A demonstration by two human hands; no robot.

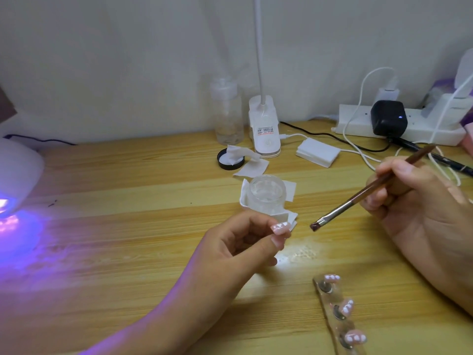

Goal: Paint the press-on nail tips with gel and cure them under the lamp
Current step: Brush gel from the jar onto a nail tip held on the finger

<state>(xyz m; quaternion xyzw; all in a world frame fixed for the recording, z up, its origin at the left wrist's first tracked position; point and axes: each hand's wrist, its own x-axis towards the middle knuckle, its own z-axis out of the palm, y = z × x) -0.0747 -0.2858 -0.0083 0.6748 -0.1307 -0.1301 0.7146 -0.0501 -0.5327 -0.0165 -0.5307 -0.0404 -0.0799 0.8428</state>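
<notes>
- Holder strip (332, 300) is lying on the desk (128, 252), running near-to-far and carrying three mounted tips (355, 338).
- Left hand (230, 254) is pinching a pink nail tip (280, 228) at its fingertips, with the tip pointing right.
- Right hand (414, 201) is gripping the brush (371, 190) pen-style, its bristles pointing down-left, just beside the tip and not touching it.
- Curing lamp (15, 175) is glowing violet, far left.

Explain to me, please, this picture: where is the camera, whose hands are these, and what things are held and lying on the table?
There is no machine: a person wears the camera on the head, looking down at their hands. The left hand pinches one pink nail tip; the right hand holds a brush. On the wooden table stand a glass jar on paper wipes, a strip with three more nail tips, and a white desk lamp. At the left, the curing lamp glows purple.
</notes>
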